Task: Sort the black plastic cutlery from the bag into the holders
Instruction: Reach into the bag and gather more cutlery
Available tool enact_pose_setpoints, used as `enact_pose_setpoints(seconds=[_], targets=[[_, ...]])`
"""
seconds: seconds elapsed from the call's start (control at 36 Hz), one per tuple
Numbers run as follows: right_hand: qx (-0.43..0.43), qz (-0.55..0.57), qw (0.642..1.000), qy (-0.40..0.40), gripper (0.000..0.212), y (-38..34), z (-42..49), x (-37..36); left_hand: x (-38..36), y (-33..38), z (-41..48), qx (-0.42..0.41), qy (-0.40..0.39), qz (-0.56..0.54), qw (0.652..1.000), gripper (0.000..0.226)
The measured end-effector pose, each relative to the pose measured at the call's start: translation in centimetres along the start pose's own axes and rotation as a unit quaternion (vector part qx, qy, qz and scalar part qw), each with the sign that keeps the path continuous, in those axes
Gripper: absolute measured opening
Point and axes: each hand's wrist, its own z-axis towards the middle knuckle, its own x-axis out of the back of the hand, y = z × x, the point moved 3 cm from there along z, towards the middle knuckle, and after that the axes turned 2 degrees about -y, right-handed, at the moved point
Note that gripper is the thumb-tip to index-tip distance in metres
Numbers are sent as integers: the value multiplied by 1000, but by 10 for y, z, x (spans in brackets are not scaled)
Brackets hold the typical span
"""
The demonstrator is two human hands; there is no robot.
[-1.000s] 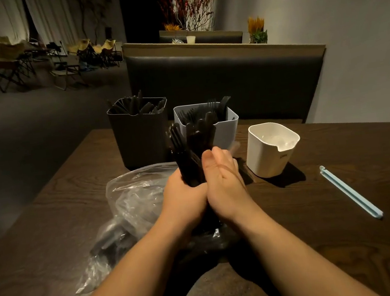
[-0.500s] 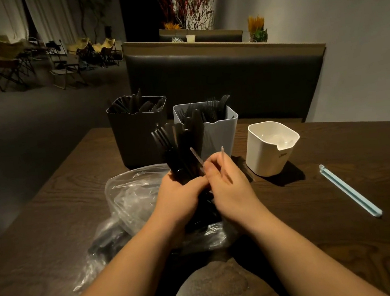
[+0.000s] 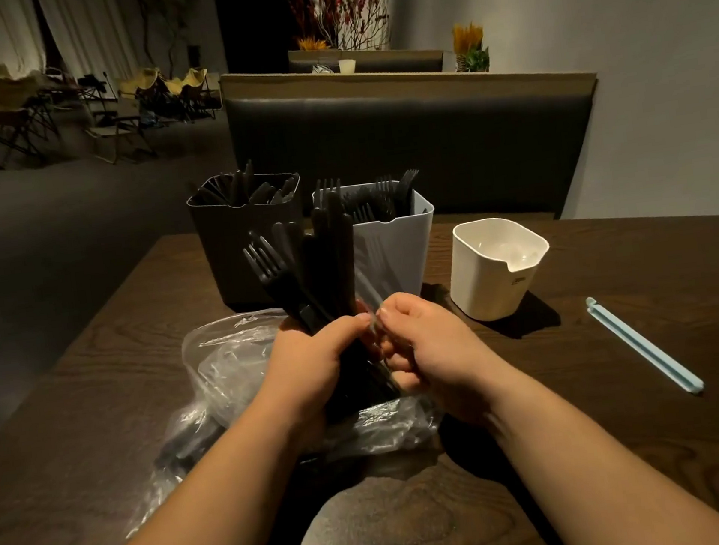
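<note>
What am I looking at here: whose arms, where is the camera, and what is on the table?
No machine here: these are a person's bare arms, filmed by one wide-angle camera worn on the head, looking forward and down. The left hand grips a bundle of black cutlery upright over a clear plastic bag on the wooden table. The right hand pinches at the same bundle. Behind stand a dark holder and a pale grey holder, both holding cutlery; to the right, a white holder without any showing and a light blue clip.
</note>
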Motion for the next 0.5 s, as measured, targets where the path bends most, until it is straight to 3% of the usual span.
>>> enact_pose_setpoints(seconds=[0.17,0.33,0.5], targets=[[31,49,998,7,19,0,0,7,5,5,0,-45,-2,62,997,9],[94,-8,995,38,18,-2,-3,3,5,6,0,-67,36,65,995,15],[74,36,995,56,19,-4,-2,9,8,4,2,-2,47,13,999,23]])
